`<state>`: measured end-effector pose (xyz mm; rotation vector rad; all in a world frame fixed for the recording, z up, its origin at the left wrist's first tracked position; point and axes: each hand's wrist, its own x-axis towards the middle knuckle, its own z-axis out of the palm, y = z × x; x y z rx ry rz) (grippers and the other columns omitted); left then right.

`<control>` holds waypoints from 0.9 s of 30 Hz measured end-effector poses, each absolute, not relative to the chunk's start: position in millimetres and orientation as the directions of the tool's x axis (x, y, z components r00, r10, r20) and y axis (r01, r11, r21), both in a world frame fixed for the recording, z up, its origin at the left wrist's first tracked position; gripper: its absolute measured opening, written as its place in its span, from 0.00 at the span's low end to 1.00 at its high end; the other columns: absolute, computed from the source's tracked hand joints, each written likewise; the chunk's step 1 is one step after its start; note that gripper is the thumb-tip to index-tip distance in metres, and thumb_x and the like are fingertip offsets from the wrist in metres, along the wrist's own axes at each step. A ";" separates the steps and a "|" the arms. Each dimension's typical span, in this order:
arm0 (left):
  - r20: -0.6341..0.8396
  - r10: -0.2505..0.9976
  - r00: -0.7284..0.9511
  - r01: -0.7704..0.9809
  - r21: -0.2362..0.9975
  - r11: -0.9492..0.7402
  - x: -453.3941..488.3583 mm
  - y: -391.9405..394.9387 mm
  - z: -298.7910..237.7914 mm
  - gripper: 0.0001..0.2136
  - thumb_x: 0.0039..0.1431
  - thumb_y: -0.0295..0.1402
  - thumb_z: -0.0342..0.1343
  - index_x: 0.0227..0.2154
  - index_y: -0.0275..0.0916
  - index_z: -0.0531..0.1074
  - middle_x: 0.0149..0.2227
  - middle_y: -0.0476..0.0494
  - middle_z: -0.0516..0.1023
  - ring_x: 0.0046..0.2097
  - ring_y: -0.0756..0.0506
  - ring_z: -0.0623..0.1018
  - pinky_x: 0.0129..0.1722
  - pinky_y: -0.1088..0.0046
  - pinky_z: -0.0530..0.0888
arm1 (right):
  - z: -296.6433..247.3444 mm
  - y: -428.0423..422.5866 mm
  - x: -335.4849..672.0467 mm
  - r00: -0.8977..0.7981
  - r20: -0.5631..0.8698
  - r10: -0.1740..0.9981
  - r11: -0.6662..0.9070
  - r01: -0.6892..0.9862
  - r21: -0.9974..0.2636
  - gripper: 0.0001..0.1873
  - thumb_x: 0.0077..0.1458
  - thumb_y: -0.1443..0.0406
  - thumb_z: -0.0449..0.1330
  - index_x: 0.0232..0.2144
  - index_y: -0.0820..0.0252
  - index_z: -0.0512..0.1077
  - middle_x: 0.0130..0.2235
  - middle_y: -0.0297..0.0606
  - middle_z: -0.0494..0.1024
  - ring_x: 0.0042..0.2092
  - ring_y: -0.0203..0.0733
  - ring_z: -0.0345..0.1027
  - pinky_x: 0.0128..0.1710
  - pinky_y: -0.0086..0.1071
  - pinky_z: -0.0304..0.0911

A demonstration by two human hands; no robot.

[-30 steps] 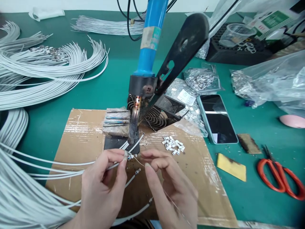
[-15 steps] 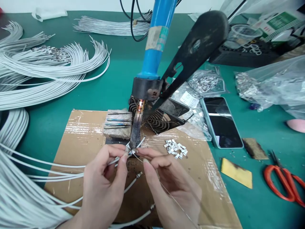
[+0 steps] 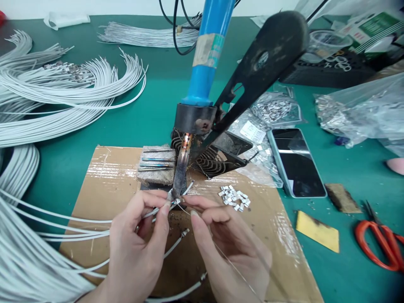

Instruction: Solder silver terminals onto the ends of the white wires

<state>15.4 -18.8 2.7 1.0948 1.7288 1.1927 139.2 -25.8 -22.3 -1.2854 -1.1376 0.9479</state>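
My left hand (image 3: 139, 240) is closed, thumb and forefinger pinching the end of a white cable (image 3: 153, 213) just under the soldering iron's tip. Thin solder wire (image 3: 232, 266) runs through the pinched fingers of my right hand (image 3: 232, 246), its front end reaching the small metal terminal (image 3: 177, 202) at the cable end. The soldering iron (image 3: 202, 71), blue-handled, is held tip down in a black stand (image 3: 261, 63). Its dark tip meets the work between my fingertips; the exact contact is partly hidden. Another cable end with a metal terminal (image 3: 185, 232) lies between my hands.
Cardboard (image 3: 110, 168) covers the green table's front. Bundles of white cables (image 3: 63, 92) fill the left. Small metal terminals (image 3: 235, 198) lie in a pile right of the iron. Farther right are a phone (image 3: 298, 164), yellow sponge (image 3: 318, 231), red-handled scissors (image 3: 377, 242) and plastic bags (image 3: 360, 109).
The view has shifted slightly, so things on the right appear a little farther right. Both hands keep their grips at the iron's tip; my right hand has moved very slightly.
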 end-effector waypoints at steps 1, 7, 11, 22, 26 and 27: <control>-0.109 0.930 -0.350 0.229 0.953 0.198 15.4 -19.0 2.8 0.05 0.62 0.31 0.61 0.29 0.44 0.76 0.39 0.48 0.84 0.44 0.46 0.83 0.24 0.81 0.71 | -21.6 -25.9 138.6 0.214 0.092 0.972 0.078 0.076 -0.994 0.10 0.64 0.71 0.65 0.30 0.54 0.72 0.45 0.36 0.87 0.48 0.38 0.82 0.48 0.27 0.76; -0.101 0.932 -0.348 0.233 0.954 0.190 14.7 -20.1 1.6 0.04 0.61 0.30 0.61 0.30 0.43 0.76 0.40 0.47 0.85 0.43 0.46 0.83 0.25 0.80 0.72 | -15.1 -27.7 131.4 0.289 -0.027 0.957 -0.025 -0.010 -1.000 0.12 0.64 0.68 0.65 0.28 0.54 0.72 0.44 0.31 0.86 0.48 0.35 0.81 0.50 0.25 0.73; -0.111 0.932 -0.346 0.225 0.954 0.197 14.3 -20.4 1.8 0.04 0.62 0.30 0.61 0.30 0.43 0.76 0.40 0.47 0.84 0.45 0.46 0.83 0.24 0.78 0.69 | -13.1 -28.2 129.9 0.285 -0.042 0.958 -0.036 -0.025 -0.999 0.11 0.64 0.68 0.65 0.28 0.53 0.72 0.44 0.32 0.86 0.48 0.36 0.80 0.50 0.26 0.72; -0.144 0.937 -0.317 0.237 0.945 0.226 14.3 -17.7 3.2 0.04 0.62 0.31 0.61 0.30 0.42 0.75 0.39 0.46 0.84 0.44 0.45 0.83 0.23 0.75 0.67 | -17.4 -27.5 134.5 0.245 0.009 0.970 0.008 0.008 -1.000 0.11 0.64 0.69 0.64 0.29 0.53 0.72 0.45 0.31 0.86 0.49 0.35 0.81 0.50 0.25 0.73; -0.134 0.942 -0.309 0.236 0.948 0.212 12.1 -17.8 -0.1 0.05 0.63 0.30 0.60 0.30 0.42 0.75 0.38 0.46 0.84 0.43 0.46 0.83 0.23 0.78 0.67 | -20.8 -26.7 137.2 0.227 0.034 0.973 0.028 0.030 -0.999 0.11 0.64 0.69 0.65 0.29 0.53 0.72 0.45 0.33 0.87 0.48 0.37 0.81 0.49 0.26 0.74; -0.121 0.947 -0.297 0.244 0.949 0.198 10.4 -17.7 -1.8 0.05 0.64 0.30 0.60 0.31 0.43 0.75 0.38 0.47 0.84 0.42 0.46 0.83 0.22 0.79 0.67 | -21.3 -26.5 137.2 0.235 0.029 0.972 0.023 0.029 -0.999 0.11 0.64 0.69 0.65 0.29 0.53 0.72 0.45 0.33 0.87 0.48 0.37 0.81 0.49 0.26 0.74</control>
